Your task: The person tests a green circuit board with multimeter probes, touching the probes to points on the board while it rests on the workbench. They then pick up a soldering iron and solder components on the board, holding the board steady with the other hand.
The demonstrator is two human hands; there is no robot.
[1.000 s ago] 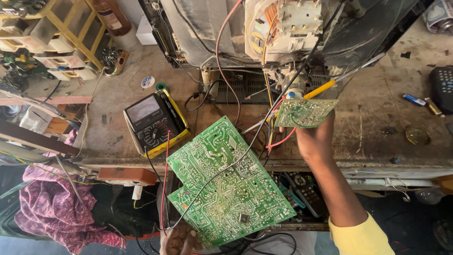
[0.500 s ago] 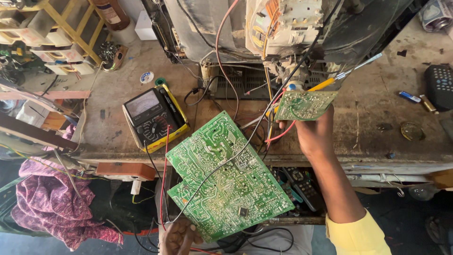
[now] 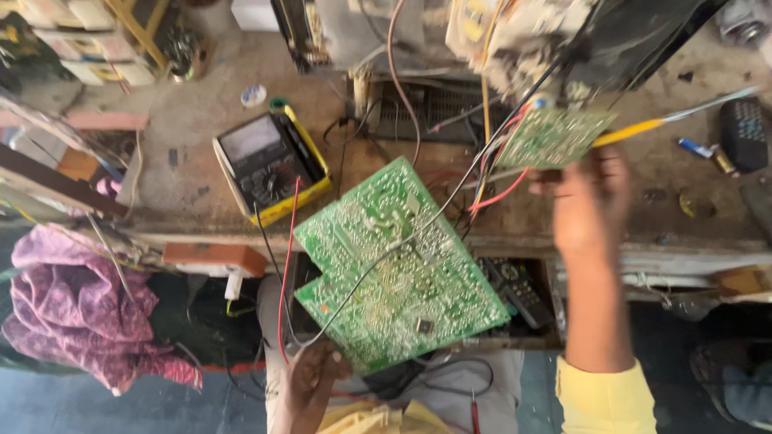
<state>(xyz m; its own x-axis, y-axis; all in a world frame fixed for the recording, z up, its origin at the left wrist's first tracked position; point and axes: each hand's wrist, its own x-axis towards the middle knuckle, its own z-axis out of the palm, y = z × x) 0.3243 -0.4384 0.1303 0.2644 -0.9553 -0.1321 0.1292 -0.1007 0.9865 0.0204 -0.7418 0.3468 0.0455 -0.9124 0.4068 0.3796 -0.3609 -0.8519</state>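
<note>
Change since half a second back: large green circuit board (image 3: 402, 269) held in much the same tilt, lower corner at 6 o'clock, upper corner toward 12. Small green board (image 3: 553, 137) lifted a touch higher and shifted toward 1 o'clock of the large one, now close under the open set chassis (image 3: 515, 40). Reads as inspection of the solder sides under way, nothing set down on the counter (image 3: 201, 120).

Left hand (image 3: 310, 382): closed on the bottom edge of the large board, fingers curled under it, thumb side partly hidden. Board well off the counter, hanging over its front edge.

Right hand (image 3: 591, 205): raised, fingers pinched on the lower edge of the small board; motion blur, exact finger count not readable. Yellow sleeve (image 3: 603, 398) at 6 o'clock of it.

Red and black wires (image 3: 482, 181) run from the small board to the chassis and across the large board.

Yellow-cased multimeter (image 3: 269, 165) flat on the counter, at 10 o'clock of the large board, untouched. Yellow-handled screwdriver (image 3: 667, 120) at 3 o'clock of the small board, just beside it. Dark remote (image 3: 744, 133) farther right.
</note>
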